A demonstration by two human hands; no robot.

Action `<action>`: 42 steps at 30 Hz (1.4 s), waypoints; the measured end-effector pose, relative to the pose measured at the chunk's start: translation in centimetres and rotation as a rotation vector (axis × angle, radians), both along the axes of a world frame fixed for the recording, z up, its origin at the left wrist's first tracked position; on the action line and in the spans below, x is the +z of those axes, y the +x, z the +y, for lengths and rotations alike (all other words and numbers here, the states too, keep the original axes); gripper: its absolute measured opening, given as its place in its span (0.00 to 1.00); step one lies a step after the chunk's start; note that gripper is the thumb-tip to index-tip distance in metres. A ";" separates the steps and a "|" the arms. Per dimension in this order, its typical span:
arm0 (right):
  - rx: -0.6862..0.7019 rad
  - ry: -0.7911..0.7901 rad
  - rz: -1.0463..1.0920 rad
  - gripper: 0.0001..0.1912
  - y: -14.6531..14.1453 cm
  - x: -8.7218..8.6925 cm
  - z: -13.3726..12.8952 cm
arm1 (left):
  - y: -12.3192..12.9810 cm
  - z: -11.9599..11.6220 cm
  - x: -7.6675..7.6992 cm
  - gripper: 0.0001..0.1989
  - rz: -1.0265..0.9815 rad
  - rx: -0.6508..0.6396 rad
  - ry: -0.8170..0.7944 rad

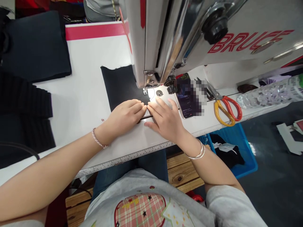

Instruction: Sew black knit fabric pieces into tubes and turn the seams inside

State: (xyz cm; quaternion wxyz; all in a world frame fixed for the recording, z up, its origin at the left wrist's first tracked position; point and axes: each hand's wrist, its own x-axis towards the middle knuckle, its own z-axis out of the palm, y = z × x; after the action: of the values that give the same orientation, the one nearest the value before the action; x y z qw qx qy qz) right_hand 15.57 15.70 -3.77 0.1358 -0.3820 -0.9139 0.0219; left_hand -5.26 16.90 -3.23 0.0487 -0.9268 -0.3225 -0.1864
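Observation:
A piece of black fabric (120, 86) lies flat on the sewing machine's bed, its right edge near the presser foot (145, 91). My left hand (126, 115) rests on the fabric's near part, fingers together and bent down at its edge; the thumb is hidden. Just right of it, my right hand (164, 118) lies palm down on the white bed, fingers stretched and thumb apart. The two hands' fingertips almost meet, in front of the needle area. Whether the right fingertips touch the fabric's edge is hard to make out.
The sewing machine head (151, 41) overhangs the work. Right of my hands are a phone (187, 97), scissors (224, 107) and a clear bottle (267, 93). Stacked dark fabric (35, 47) stands at the left. A measuring tape (127, 157) runs along the front edge; below sits a blue basket (248, 160).

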 end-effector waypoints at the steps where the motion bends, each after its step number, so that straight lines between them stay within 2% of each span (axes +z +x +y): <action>1: 0.001 -0.005 -0.002 0.29 -0.1 0.0 0.2 | 0.0 0.1 0.0 0.13 0.006 0.006 0.012; 11: -0.041 -0.025 -0.014 0.30 -0.1 -0.1 0.4 | -0.2 0.4 -0.1 0.15 0.069 0.012 0.077; 20: -0.051 0.033 -0.027 0.27 -0.2 0.1 0.2 | 0.0 0.1 0.0 0.15 0.061 0.021 -0.013; 27: -0.069 0.031 -0.030 0.29 -0.4 0.5 0.5 | -0.1 0.1 0.1 0.15 0.052 0.043 -0.066; 37: -0.100 -0.011 -0.038 0.31 -1.0 0.5 1.4 | -0.7 1.2 0.1 0.13 0.131 0.060 -0.017; 42: -0.126 -0.024 -0.049 0.31 -1.2 0.5 1.7 | -1.0 1.9 0.3 0.15 0.130 0.057 -0.066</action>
State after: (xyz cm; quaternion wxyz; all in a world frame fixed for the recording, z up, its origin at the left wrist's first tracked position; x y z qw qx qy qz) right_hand 14.37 17.45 -3.32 0.1099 -0.4409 -0.8907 0.0149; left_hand -6.25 18.77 -2.95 0.0444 -0.9284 -0.3510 -0.1138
